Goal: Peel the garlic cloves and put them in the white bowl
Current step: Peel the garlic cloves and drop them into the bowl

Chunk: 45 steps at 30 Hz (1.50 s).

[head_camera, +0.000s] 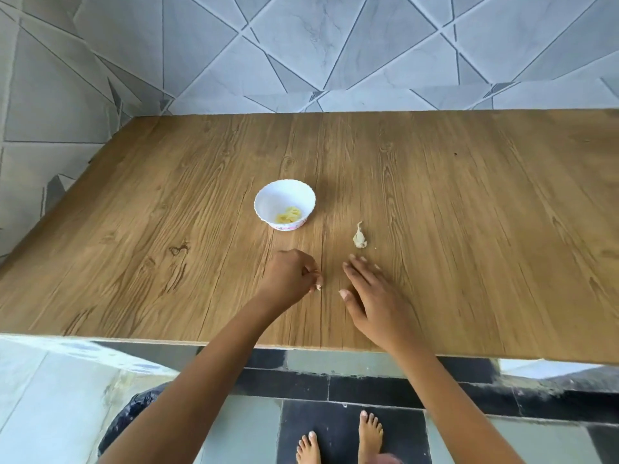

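Wooden table (469, 195), white bowl (278, 197) near its middle, garlic piece (359, 237) lying near the bowl's right

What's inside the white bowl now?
Pale yellow peeled garlic cloves lie clumped at the bottom of the white bowl, toward its near side. Their count is unclear; the near wall may hide some.

This looks like a home, probably its kitchen. A wood-grain desk (452, 195) stands in a corner of walls (301, 45) clad in grey marbled tiles cut into triangles, with a white bowl (284, 195) of peeled garlic (290, 214) on it. The person's bare feet (370, 433) stand on a black-and-pale tiled floor (335, 386).
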Each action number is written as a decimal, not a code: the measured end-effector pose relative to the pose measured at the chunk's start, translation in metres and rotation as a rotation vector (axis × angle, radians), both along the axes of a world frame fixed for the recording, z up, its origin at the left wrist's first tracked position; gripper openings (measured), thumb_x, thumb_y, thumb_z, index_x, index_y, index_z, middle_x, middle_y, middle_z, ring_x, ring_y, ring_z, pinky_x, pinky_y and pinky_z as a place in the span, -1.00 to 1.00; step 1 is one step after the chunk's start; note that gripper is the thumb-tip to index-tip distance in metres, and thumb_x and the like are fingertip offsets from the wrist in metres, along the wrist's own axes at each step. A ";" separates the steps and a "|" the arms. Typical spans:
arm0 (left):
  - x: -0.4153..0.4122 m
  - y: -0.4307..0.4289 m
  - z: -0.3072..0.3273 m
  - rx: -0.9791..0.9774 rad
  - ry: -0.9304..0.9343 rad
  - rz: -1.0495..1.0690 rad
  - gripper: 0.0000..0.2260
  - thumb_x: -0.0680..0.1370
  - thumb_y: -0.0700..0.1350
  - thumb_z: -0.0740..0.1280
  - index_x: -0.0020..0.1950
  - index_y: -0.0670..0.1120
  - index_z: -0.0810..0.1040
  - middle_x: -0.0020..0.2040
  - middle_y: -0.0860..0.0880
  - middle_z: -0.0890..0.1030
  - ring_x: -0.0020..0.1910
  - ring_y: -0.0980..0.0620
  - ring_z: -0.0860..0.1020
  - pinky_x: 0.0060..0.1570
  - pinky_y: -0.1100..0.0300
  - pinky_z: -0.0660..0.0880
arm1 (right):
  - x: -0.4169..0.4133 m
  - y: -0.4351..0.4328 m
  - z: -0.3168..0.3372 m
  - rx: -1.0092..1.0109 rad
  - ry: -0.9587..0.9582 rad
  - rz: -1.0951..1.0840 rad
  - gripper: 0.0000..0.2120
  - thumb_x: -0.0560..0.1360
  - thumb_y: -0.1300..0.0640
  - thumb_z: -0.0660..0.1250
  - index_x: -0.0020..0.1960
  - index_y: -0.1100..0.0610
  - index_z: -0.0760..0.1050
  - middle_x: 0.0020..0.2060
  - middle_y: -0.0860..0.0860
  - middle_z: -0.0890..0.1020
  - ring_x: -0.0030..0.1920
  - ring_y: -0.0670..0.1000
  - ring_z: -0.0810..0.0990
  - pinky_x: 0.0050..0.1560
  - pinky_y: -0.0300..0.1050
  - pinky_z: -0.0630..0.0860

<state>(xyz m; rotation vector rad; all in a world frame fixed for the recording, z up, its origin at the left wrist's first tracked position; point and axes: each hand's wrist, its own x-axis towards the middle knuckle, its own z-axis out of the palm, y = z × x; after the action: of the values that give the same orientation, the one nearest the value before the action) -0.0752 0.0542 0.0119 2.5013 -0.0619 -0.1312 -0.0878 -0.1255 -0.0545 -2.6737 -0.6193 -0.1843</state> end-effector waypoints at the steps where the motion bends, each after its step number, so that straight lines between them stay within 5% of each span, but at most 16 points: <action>1: 0.001 0.002 -0.002 -0.009 -0.003 -0.009 -0.84 0.43 -0.25 0.42 -0.34 -0.08 0.63 -0.45 0.10 0.56 -0.41 0.20 0.53 -0.22 0.29 0.49 | -0.001 0.000 0.000 -0.005 -0.009 -0.003 -0.47 0.58 -0.09 -0.03 0.40 0.17 0.36 0.42 0.08 0.36 0.43 0.04 0.27 0.40 0.01 0.10; 7: -0.018 0.008 -0.015 -0.054 -0.184 -0.049 -0.97 0.42 -0.26 0.47 -0.20 -0.16 0.68 -0.29 0.04 0.66 -0.33 0.18 0.55 -0.25 0.54 0.40 | -0.002 0.001 0.005 0.023 -0.020 -0.023 -0.47 0.57 -0.10 0.00 0.39 0.16 0.39 0.41 0.06 0.37 0.42 0.03 0.28 0.39 -0.04 0.13; 14: -0.018 0.006 -0.021 0.068 -0.231 -0.102 -0.94 0.48 -0.26 0.39 -0.14 -0.16 0.66 -0.22 -0.04 0.68 -0.24 -0.01 0.63 -0.16 0.13 0.57 | -0.004 0.002 0.009 -0.017 -0.037 -0.046 -0.47 0.56 -0.11 0.00 0.37 0.16 0.42 0.39 0.07 0.39 0.41 0.05 0.31 0.34 -0.05 0.13; 20: -0.019 0.002 -0.017 0.110 -0.187 -0.096 -0.91 0.49 -0.25 0.36 -0.13 -0.15 0.66 -0.21 -0.06 0.68 -0.21 -0.05 0.62 -0.13 0.06 0.56 | -0.003 0.000 0.007 0.000 0.044 -0.012 -0.48 0.59 -0.15 0.00 0.45 0.08 0.30 0.47 -0.01 0.25 0.48 0.03 0.19 0.39 -0.08 0.11; 24: -0.021 0.014 -0.010 -0.390 0.010 0.138 -0.93 0.45 -0.32 0.43 -0.09 -0.24 0.66 -0.21 -0.16 0.68 -0.21 -0.07 0.65 -0.05 0.08 0.61 | -0.005 0.005 0.021 0.458 0.231 -0.008 -0.63 0.57 0.04 0.26 0.34 0.11 0.44 0.27 -0.05 0.51 0.27 -0.15 0.44 0.24 -0.43 0.28; 26: -0.023 0.015 -0.001 -0.634 0.105 0.225 -0.92 0.46 -0.33 0.41 -0.06 -0.26 0.64 -0.17 -0.24 0.66 -0.19 -0.09 0.62 -0.01 0.07 0.60 | -0.004 0.015 0.031 0.691 0.426 -0.010 -0.70 0.54 0.08 0.30 0.25 0.11 0.51 0.09 -0.04 0.62 0.07 -0.16 0.57 0.08 -0.40 0.45; 29: -0.023 0.011 0.006 -0.679 0.113 0.207 -0.92 0.49 -0.30 0.39 -0.04 -0.24 0.64 -0.16 -0.26 0.66 -0.19 -0.10 0.60 -0.03 0.04 0.59 | -0.003 0.031 0.043 0.996 0.625 -0.096 -0.86 0.51 0.17 0.34 0.05 0.13 0.60 -0.20 -0.02 0.68 -0.23 -0.15 0.65 -0.21 -0.31 0.54; 34: -0.023 0.009 0.011 -0.510 0.040 0.153 -0.96 0.50 -0.27 0.39 -0.10 -0.20 0.64 -0.24 -0.19 0.66 -0.23 -0.09 0.63 -0.08 0.07 0.61 | 0.004 0.029 0.044 1.031 0.643 -0.066 -0.94 0.48 0.22 0.38 -0.13 0.08 0.59 -0.28 0.01 0.67 -0.32 -0.15 0.62 -0.29 -0.31 0.52; 36: -0.023 0.007 0.011 -0.418 -0.012 0.121 -0.95 0.51 -0.26 0.38 -0.12 -0.21 0.64 -0.27 -0.15 0.66 -0.26 -0.08 0.64 -0.10 0.05 0.61 | 0.006 0.029 0.041 0.915 0.547 -0.025 -0.94 0.48 0.21 0.38 -0.15 0.11 0.60 -0.32 -0.03 0.64 -0.34 -0.16 0.60 -0.29 -0.29 0.51; 41: -0.023 -0.003 0.003 -0.121 -0.210 0.093 -0.87 0.52 -0.19 0.36 -0.19 -0.19 0.62 -0.37 -0.01 0.60 -0.33 0.00 0.59 -0.23 0.14 0.53 | 0.010 0.033 0.027 0.434 -0.183 -0.001 -0.92 0.45 0.34 0.34 -0.18 0.21 0.56 -0.31 0.01 0.61 -0.42 -0.02 0.53 -0.44 -0.21 0.45; 43: -0.023 -0.006 0.000 -0.222 -0.085 0.139 -0.86 0.55 -0.17 0.34 -0.18 -0.18 0.59 -0.37 0.01 0.56 -0.34 0.03 0.56 -0.24 0.20 0.50 | 0.011 0.033 0.018 0.348 -0.267 0.046 -0.83 0.46 0.32 0.16 -0.09 0.21 0.52 -0.25 0.08 0.60 -0.36 0.08 0.58 -0.42 0.00 0.55; 45: -0.023 -0.007 -0.001 -0.537 0.155 0.211 -0.83 0.57 -0.18 0.31 -0.22 -0.17 0.53 -0.37 -0.02 0.52 -0.38 0.05 0.51 -0.33 0.27 0.48 | 0.014 0.031 0.007 0.261 -0.295 0.099 -0.78 0.50 0.30 0.05 0.03 0.17 0.43 -0.20 0.11 0.58 -0.30 0.10 0.59 -0.38 0.04 0.58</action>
<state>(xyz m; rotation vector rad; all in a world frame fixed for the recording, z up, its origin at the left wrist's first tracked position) -0.0982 0.0470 0.0111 1.9403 0.2044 -0.1917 -0.0735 -0.0943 -0.0473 -2.3761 -0.7581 -0.5972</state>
